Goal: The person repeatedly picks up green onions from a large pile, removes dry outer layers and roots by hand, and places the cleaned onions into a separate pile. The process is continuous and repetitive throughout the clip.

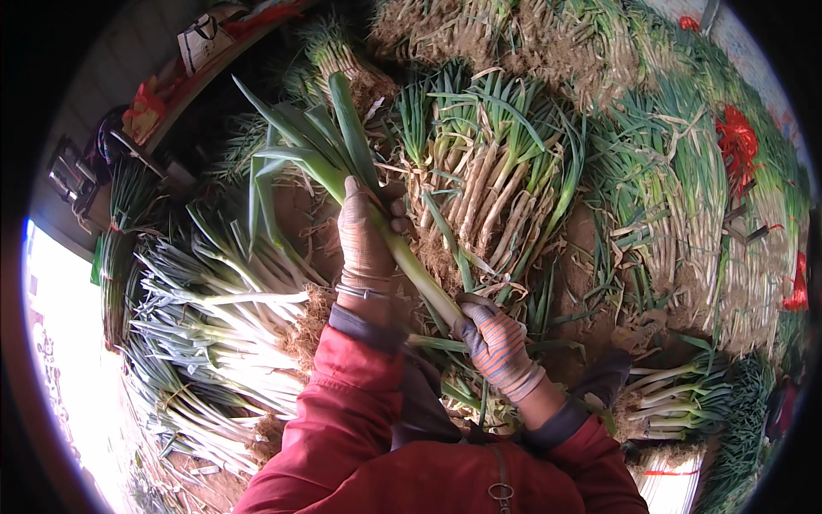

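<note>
A thick green onion (420,270) slants across the middle, its leaves at upper left and its pale end at lower right. My left hand (366,234), in a striped work glove, is closed around the stalk just below the leaves. Around the pale lower end, my right hand (498,344) grips in a matching glove, hiding the root tip. Beyond my hands stands a heap of untrimmed green onions (488,173) with dry brown skins and roots. To the left lies a pile of cleaner green onions (237,334), white stems and roots towards me.
Tied bundles of green onions (681,212) fill the right side, with red plastic twine (736,144) on them. A smaller pile (674,398) lies by my right knee. Loose leaves and peelings (475,385) litter the ground before me. A white bag (203,42) rests at upper left.
</note>
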`<state>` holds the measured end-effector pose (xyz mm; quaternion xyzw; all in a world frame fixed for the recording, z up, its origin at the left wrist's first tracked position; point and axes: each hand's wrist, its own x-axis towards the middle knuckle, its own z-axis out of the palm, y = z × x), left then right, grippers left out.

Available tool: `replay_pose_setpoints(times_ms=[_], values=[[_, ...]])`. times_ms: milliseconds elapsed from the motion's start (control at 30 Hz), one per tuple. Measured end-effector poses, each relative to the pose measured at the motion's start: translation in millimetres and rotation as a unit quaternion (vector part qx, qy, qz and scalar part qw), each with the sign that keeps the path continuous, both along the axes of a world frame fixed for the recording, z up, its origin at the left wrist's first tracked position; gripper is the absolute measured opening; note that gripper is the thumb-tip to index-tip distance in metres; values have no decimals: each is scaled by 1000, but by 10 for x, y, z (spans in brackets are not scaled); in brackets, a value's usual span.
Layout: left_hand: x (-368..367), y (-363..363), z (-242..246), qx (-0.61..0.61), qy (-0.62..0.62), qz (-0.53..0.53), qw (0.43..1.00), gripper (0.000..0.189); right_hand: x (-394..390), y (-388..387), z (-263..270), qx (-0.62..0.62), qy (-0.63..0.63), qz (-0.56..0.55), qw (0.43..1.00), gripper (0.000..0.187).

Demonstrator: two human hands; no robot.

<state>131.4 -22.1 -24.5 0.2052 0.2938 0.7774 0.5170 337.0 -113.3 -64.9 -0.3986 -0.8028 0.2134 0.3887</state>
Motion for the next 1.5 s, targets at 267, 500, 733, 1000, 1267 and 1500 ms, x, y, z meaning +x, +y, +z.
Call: replay_pose_setpoints(times_ms=[267, 500, 733, 1000, 1267, 1500], values=[[-11, -21, -27, 75, -34, -74, 994, 43, 76, 65, -186, -292, 109, -2, 950, 11], [-248, -123, 33, 232, -188, -158, 941, 68, 947, -42, -845, -548, 539, -47, 638, 24], [-537, 88, -300, 75, -129, -102, 984, 60, 2419, -872, -1517, -586, 266, -214, 735, 35], [140, 255, -387, -134, -87, -38, 986, 42, 1122, -41, -386, -218, 5, 4, 976, 47], [-183, 321, -419, -86, -113, -46, 989, 41, 666, -710, -139, -465, -86, 83, 877, 58], [545, -72, -93, -6, -79, -170, 982, 31, 508, -477, 19, -360, -39, 50, 931, 34]])
